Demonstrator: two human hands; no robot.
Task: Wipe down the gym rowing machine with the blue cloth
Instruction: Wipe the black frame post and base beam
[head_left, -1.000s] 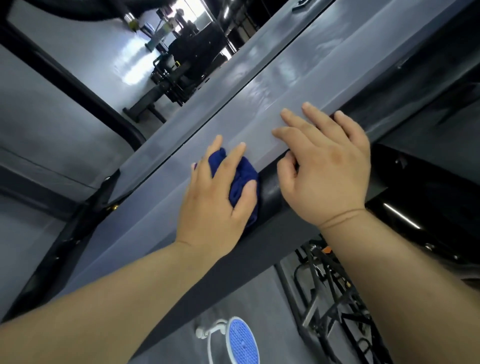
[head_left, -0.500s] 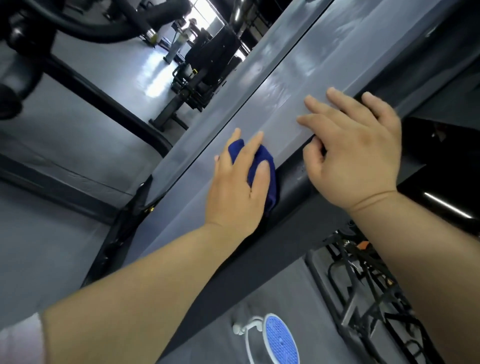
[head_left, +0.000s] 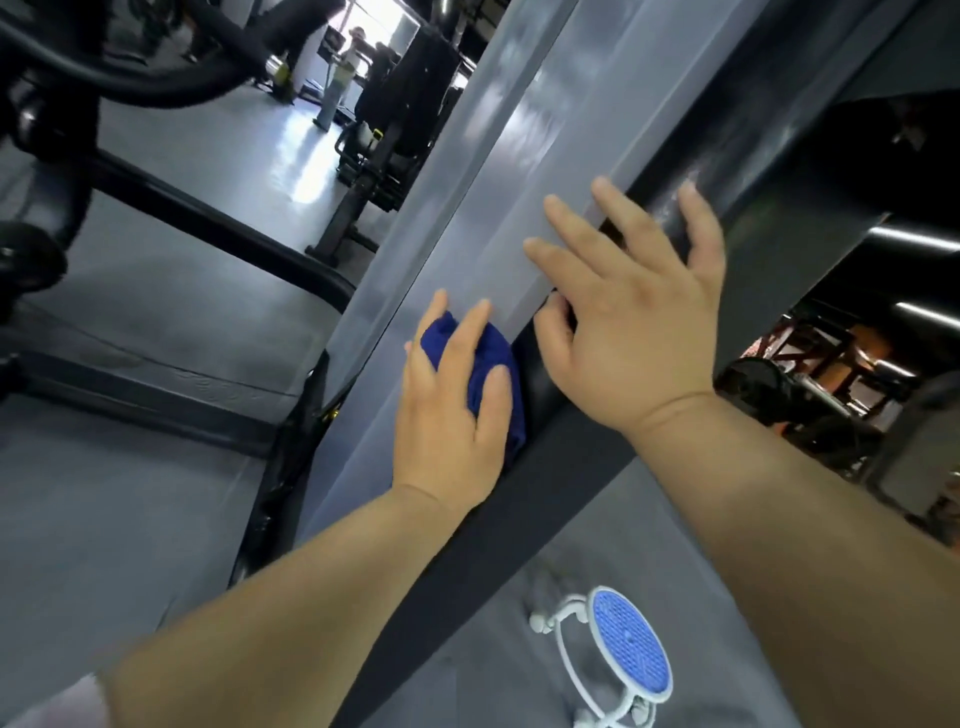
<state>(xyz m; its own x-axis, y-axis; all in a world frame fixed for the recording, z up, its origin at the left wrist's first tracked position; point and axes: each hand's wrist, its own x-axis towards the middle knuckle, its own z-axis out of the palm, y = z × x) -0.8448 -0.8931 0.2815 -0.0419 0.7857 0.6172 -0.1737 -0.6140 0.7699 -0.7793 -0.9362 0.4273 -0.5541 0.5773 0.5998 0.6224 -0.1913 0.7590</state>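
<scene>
Blue cloth (head_left: 485, 358), bunched into a ball, lies on the rowing machine's grey rail (head_left: 467, 223). The left hand (head_left: 449, 421) presses it there, with fingers and thumb bent lightly round it. Just to the right, the right hand (head_left: 634, 332) rests on the rail edge, fingers straight and spread, holding nothing. On the near floor (head_left: 130, 519) is a round blue-and-white object (head_left: 628, 644).

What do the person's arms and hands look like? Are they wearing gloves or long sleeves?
No gloves. The left hand and right hand are bare, with no rings, watch or bracelet. The left forearm and right forearm are bare too. Only a pale sleeve edge peeks in at the bottom left corner.
</scene>
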